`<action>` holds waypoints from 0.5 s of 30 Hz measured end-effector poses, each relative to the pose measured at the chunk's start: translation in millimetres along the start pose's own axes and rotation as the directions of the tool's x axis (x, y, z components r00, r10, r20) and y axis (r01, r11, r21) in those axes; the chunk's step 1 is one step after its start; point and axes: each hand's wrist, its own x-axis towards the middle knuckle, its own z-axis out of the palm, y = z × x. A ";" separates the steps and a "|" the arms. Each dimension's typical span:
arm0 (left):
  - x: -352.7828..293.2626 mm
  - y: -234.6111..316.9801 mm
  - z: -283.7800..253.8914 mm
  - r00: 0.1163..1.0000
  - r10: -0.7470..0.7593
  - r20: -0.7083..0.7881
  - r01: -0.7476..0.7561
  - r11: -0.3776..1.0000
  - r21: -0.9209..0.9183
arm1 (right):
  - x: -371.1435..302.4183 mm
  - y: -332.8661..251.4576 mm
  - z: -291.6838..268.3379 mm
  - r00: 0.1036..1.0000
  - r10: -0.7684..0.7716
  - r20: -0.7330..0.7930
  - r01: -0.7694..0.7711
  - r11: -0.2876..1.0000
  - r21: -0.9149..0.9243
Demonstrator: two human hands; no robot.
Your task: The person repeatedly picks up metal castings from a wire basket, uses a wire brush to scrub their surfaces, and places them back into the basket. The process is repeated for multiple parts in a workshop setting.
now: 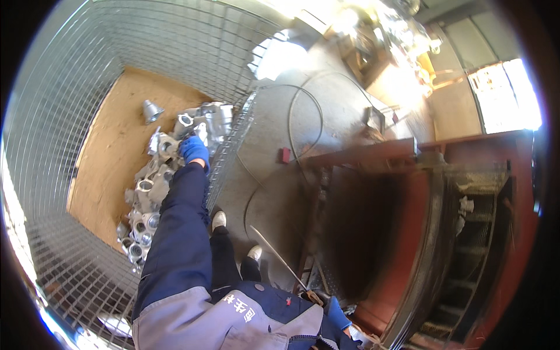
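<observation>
My left hand (194, 150), in a blue glove, reaches into a wire mesh cage (175, 44). Its fingers are closed at a silvery metal casting (200, 132) at the top of a pile. More hollow castings (144, 186) with round flanged openings lie heaped along the cage's near side. One casting (152, 111) lies apart on the brown board floor (105, 157) of the cage. Low in the view, near my waist, my right hand (337, 315), also blue-gloved, is closed at the brown handle end of a long thin metal rod (279, 257). Its fingers are partly hidden.
A red metal frame (402, 233) with a dark opening stands to my right, beside a rack-like part (472, 251). A cable (291, 116) loops over the grey floor near a small red block (284, 155). Cluttered items stand in bright light at the far right.
</observation>
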 end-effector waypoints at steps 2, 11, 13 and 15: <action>25.2 6.6 29.8 0.998 0.047 0.051 -0.052 0.992 0.119 | -3.5 22.2 9.7 0.999 0.040 -0.030 -0.034 0.982 0.184; 27.2 -1.0 93.1 0.937 0.299 -0.182 -0.340 0.651 -0.679 | -25.2 3.9 11.5 0.956 0.201 -0.214 -0.003 0.735 0.678; 9.0 -2.1 99.4 0.983 0.130 -0.132 -0.182 0.539 -0.823 | -44.8 9.8 -10.0 0.918 0.136 -0.372 0.168 0.716 0.677; -24.5 3.1 108.1 0.999 -0.029 0.032 0.040 0.371 -0.928 | -79.2 6.2 -40.6 0.815 0.230 -0.532 0.280 0.647 0.709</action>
